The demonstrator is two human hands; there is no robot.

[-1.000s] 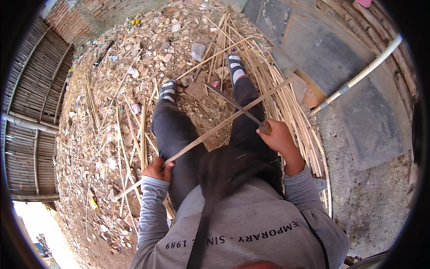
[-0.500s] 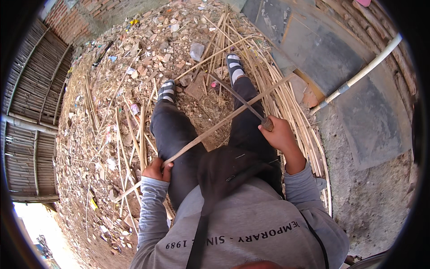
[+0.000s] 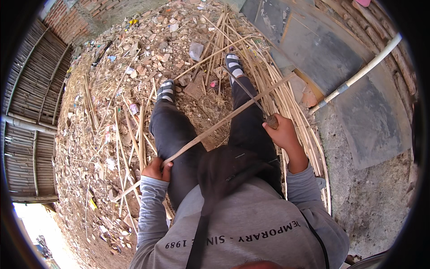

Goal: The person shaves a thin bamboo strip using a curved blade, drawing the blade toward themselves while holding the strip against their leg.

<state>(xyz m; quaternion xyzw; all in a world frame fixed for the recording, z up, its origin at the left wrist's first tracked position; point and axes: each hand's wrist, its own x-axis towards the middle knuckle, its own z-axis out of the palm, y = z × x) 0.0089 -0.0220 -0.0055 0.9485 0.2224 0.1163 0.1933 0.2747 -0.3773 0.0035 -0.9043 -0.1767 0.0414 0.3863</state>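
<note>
Head view: the left hand (image 3: 156, 170) is curled closed round a wooden strip (image 3: 215, 127), which slants over both legs (image 3: 172, 125) toward the sticks (image 3: 291, 110) along the right edge of the ground (image 3: 204, 110). The right hand (image 3: 285, 133) is wrapped tightly round a knife (image 3: 271, 121), which crosses the strip. Shaving seems the step in hand (only a judgement); the next stroke probably calls for a firm left hold and a shallow angle.
</note>
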